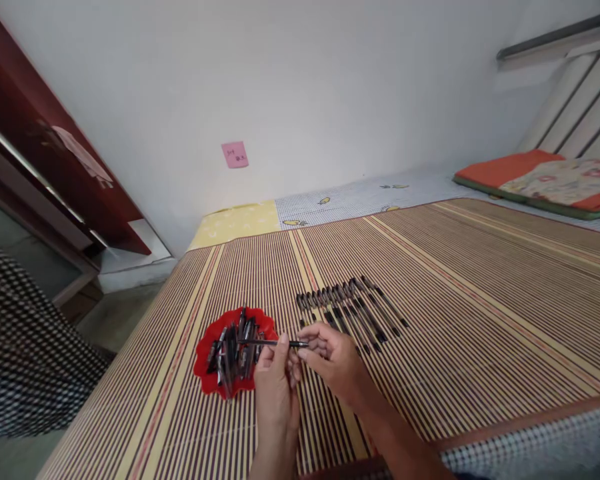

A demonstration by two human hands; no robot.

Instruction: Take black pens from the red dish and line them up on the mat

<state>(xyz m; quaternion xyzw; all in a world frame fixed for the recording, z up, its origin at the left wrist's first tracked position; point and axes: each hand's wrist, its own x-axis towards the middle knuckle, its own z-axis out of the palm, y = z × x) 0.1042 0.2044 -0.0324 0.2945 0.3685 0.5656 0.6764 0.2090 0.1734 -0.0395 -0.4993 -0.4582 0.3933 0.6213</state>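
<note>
A black pen (260, 343) lies nearly level across the fingers of my left hand (279, 377), its thumb pressed on the barrel. At the pen's right end, the thumb and fingers of my right hand (337, 357) close around the tip. Beneath the pen's left end stands a red scalloped dish (201, 370) holding many loose pens (233, 353). Beyond my right hand, several black pens (365, 317) lie side by side in a slanting row on the striped mat (430, 280). My right hand hides the near ends of some of them.
The mat covers a bed against a white wall (360, 87) bearing a pink note (235, 155). An orange floral cushion (530, 170) lies at the far right by a slatted headboard (575, 100). Checked dark cloth (25, 347) hangs at left, near a red-brown door (45, 107).
</note>
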